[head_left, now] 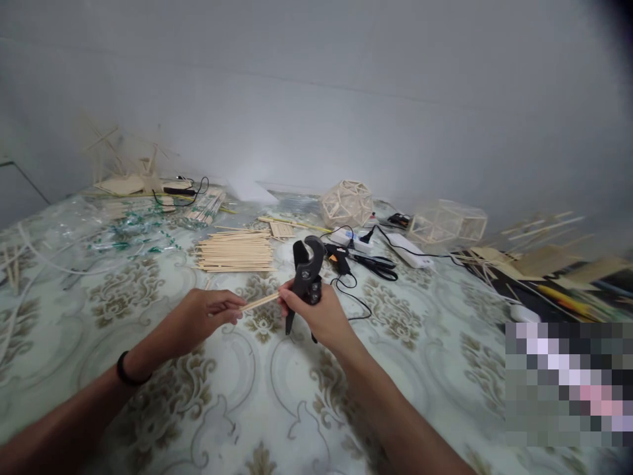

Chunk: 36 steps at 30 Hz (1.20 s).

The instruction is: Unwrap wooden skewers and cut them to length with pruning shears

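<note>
My left hand (215, 309) is closed on the left end of a few thin wooden sticks (261, 302). My right hand (316, 315) pinches their other end between thumb and fingers. That same hand also carries a black pipe cutter (305, 274), its hooked jaw pointing up and its handles hanging below. The sticks lie level between both hands, apart from the jaw. Just beyond them, a neat pile of wooden sticks (235, 251) rests on the patterned tablecloth (277, 402), with a small group of shorter sticks (281, 229) behind it.
A black glue gun (339, 258) with its cord and black scissors (378, 266) lie right of the cutter. Behind are a white power strip (408, 251) and stick-built frames (347, 203). Plastic wrappers (138, 227) cover the left side. At right, a person's arm is pixelated.
</note>
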{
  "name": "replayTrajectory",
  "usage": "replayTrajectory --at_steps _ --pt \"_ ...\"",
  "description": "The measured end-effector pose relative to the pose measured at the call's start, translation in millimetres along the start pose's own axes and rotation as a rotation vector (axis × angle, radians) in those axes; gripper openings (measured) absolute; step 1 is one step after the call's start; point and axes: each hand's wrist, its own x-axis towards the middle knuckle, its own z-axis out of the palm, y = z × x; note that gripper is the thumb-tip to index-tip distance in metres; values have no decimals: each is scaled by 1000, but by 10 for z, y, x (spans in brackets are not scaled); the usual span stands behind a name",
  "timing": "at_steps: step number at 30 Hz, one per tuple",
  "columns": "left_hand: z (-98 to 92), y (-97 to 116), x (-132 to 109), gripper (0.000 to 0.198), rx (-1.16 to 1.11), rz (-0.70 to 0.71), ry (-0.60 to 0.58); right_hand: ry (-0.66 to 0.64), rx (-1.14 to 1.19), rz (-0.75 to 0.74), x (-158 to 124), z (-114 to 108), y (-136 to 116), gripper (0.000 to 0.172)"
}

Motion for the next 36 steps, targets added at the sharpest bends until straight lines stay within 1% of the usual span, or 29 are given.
replayTrajectory --at_steps 2,6,8,10,13,15,17,21,25,26,28,32,34,36 --pt "-5 -11 9 19 21 -10 4 -4 -21 9 -8 43 36 31" --pt "-46 -44 27 20 69 -33 6 16 -114 50 -18 76 81 30" --pt "-61 -73 36 20 129 -22 0 59 -195 57 -13 56 92 30" --pt "-60 -114 44 17 216 -10 -24 138 -266 42 3 15 102 31" --pt "-26 -184 52 13 390 21 -48 238 -295 14 39 -58 110 36" --pt "4 -223 52 12 479 56 -45 262 -285 5 58 -91 106 38" --pt "25 -251 54 12 522 75 -49 265 -291 -3 64 -104 95 39" --pt "25 -294 76 14 537 64 -70 258 -338 -17 50 -89 83 36" --pt "-12 -341 120 17 404 50 -89 252 -347 -53 30 -72 100 35" --pt "-22 -350 130 18 366 50 -84 260 -342 -59 27 -71 103 36" --pt "-34 -360 152 20 345 55 -31 280 -334 -73 23 -72 100 37" --pt "-11 -356 220 24 440 64 111 304 -324 -106 22 -85 53 38" --pt "-2 -364 289 24 467 85 120 307 -320 -115 24 -92 26 37" --pt "-33 -392 392 23 500 113 131 307 -311 -123 31 -100 13 36"
